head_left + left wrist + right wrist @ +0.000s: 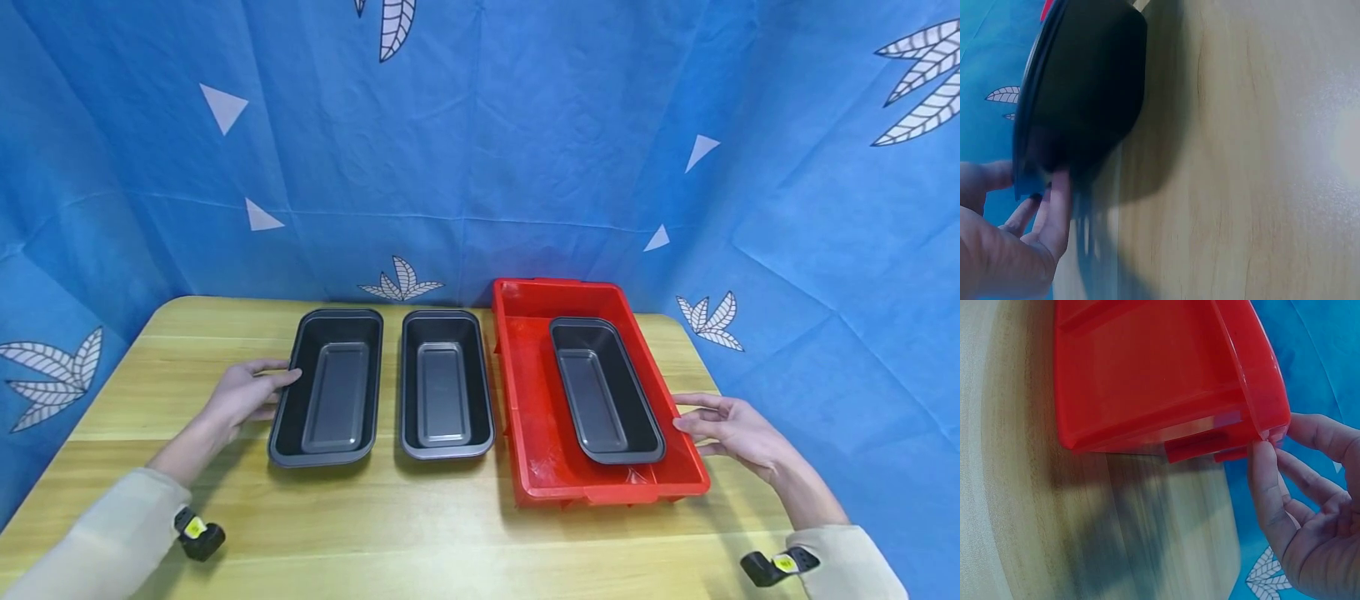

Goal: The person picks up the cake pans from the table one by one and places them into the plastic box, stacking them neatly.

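Note:
By its left rim, my left hand (pixel 242 392) pinches a dark grey loaf pan (pixel 341 396), the thumb over the edge and the other fingers along the outer wall. The same pan (pixel 1091 81) shows its outer side in the left wrist view. My right hand (pixel 738 433) grips the right rim of a red plastic tray (pixel 536 475). In the right wrist view, the fingers of that hand (pixel 1316 506) are on both sides of the tray's rim. Inside the tray lies another loaf pan (pixel 600 400), tilted slightly toward the right wall.
Between the left pan and the tray stands a third loaf pan (pixel 444 404). All rest on a light wooden table (pixel 360 533). A blue cloth (pixel 472 150) with white leaf and triangle prints hangs behind the table and at its sides.

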Available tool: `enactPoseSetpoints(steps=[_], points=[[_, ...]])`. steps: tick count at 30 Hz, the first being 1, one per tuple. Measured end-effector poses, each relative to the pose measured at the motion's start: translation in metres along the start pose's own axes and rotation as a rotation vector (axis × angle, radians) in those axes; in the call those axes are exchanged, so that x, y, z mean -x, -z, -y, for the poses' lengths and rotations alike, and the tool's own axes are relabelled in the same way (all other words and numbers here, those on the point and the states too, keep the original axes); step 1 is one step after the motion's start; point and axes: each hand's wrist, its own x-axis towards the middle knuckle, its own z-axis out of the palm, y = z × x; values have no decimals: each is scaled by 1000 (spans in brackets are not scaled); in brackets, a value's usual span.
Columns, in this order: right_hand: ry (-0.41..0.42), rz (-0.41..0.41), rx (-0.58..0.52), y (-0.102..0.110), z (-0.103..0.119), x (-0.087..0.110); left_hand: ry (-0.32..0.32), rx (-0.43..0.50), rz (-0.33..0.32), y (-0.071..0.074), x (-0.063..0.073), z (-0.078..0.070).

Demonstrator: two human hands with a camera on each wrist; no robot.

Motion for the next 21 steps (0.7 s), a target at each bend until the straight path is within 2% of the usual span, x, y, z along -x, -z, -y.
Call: enactPoseSetpoints(steps=[8, 16, 21], points=[[-1, -5, 4, 0, -2, 0, -2, -3, 36, 0, -1, -2], [1, -11, 8, 0, -2, -1, -25, -38, 31, 3, 1, -3], [-6, -19, 11, 0, -4, -1, -39, -27, 45, 3, 1, -5]])
